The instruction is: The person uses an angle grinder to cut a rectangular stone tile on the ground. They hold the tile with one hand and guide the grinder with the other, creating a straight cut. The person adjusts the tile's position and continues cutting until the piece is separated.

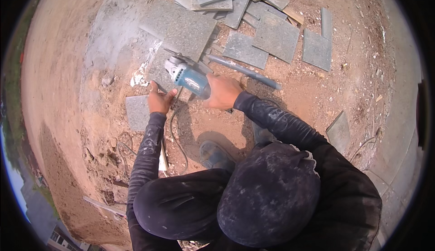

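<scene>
My right hand (224, 91) is wrapped round the rear of a teal angle grinder (192, 79). The grinder's silver head and disc point to the far left, over grey stone tile. My left hand (160, 100) is closed on the near edge of a grey stone tile (159, 75), just left of the grinder. Part of that tile is hidden under the grinder and my fingers. A larger speckled slab (188, 31) lies just beyond. Pale dust hangs over the ground at the far left of it.
Several loose tiles (276, 36) are piled at the far side. A grey pipe (244, 72) lies right of the grinder. A square tile (137, 113) rests by my left wrist, and a cable (174, 133) runs near my shoe (216, 155). Crumpled white scrap (140, 75) lies left.
</scene>
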### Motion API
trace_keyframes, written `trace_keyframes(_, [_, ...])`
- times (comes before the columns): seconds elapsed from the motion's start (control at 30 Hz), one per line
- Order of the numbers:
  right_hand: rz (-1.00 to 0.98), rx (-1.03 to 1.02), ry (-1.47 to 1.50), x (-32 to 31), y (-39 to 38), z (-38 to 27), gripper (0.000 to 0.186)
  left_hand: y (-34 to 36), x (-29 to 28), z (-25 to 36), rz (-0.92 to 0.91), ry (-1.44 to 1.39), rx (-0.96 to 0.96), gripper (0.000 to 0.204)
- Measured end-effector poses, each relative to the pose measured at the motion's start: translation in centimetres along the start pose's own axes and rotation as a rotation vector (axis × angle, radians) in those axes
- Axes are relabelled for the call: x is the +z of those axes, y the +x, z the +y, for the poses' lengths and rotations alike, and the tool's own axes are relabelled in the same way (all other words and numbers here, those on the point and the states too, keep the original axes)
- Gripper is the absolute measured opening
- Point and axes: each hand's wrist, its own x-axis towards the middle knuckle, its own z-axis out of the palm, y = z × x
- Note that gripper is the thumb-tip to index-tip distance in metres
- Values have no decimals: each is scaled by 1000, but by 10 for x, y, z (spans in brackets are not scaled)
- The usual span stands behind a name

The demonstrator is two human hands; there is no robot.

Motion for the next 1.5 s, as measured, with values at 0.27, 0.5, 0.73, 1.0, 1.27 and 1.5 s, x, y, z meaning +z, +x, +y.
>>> trace_keyframes(0.27, [-4, -4, -32, 1, -6, 0, 68, -4, 2, -6, 10, 47, 21, 102])
trace_keyframes(0.5, [-25, 15, -5, 1, -6, 0, 65, -6, 2, -4, 11, -3, 12, 101])
trace_keyframes(0.73, [-13, 13, 1, 1, -6, 0, 63, -4, 2, -6, 4, 10, 0, 100])
trace_keyframes(1.0, [0, -19, -15, 1, -9, 3, 68, -3, 3, -7, 6, -16, 19, 102])
trace_keyframes(1.27, [11, -27, -1, 3, -9, 3, 66, -4, 1, -7, 6, 26, 8, 103])
trace_keyframes(1.5, [20, -29, -4, 3, -10, 4, 65, -3, 2, -8, 6, 17, 9, 103])
